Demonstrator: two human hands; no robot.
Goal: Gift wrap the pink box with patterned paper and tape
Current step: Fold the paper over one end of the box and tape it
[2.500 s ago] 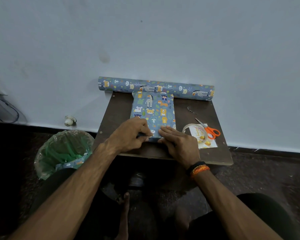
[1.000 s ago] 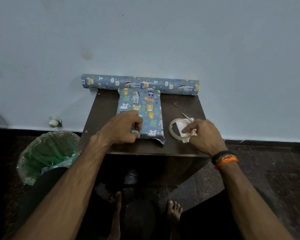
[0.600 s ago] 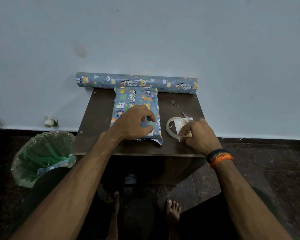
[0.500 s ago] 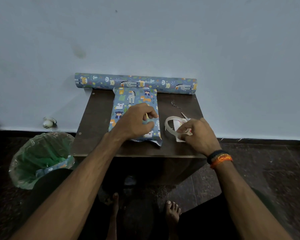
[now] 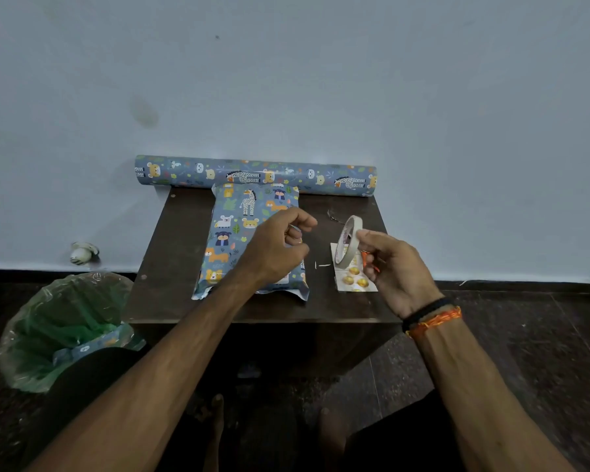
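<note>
Right hand grips round tape ring; left hand curled, seemingly empty, above glossy wrapped box.

No lettering anywhere is clear enough to read.

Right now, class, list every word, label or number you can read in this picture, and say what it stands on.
None can be read.
Tape roll, held by the right hand: reddish print on its inner core, too blurred.
Card on the table: only yellow shapes, no legible text.
Wrapped box and paper roll: animal pictures only.
</note>
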